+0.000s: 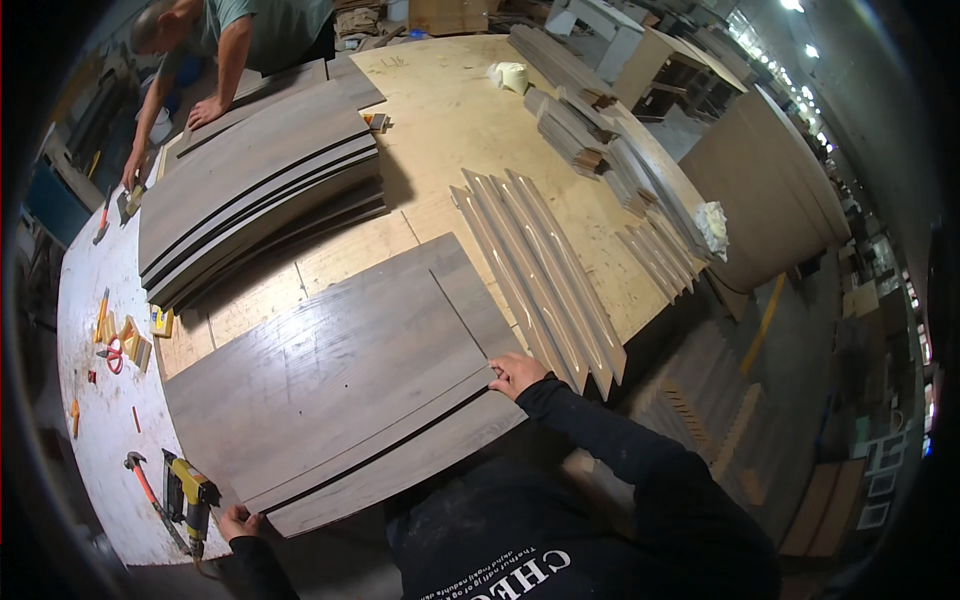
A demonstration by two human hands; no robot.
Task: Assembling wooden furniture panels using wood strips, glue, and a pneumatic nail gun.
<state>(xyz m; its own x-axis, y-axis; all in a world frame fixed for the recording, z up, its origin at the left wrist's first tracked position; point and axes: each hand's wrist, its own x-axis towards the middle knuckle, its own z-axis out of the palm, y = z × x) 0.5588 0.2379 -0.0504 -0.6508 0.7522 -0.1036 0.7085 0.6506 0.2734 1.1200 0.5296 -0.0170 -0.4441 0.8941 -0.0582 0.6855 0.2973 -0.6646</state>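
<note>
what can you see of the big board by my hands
The board is large and grey-brown, with a glossy wood-grain look. A dark line crosses near its right end; a thin line and dark gap run along its near side, perhaps between separate pieces. It lies flat on the worktable, the right hand touching its right end, the left hand its near left corner.

Black sweatshirt (470, 525): white printing on the chest, with one word in large capitals cut off by the lower edge and small lines of text beside it, all slanting.
Plywood counter (430, 110): a faint handwritten mark (393, 62) near the far edge.
Small yellow box (162, 320): markings too small to read.
</note>
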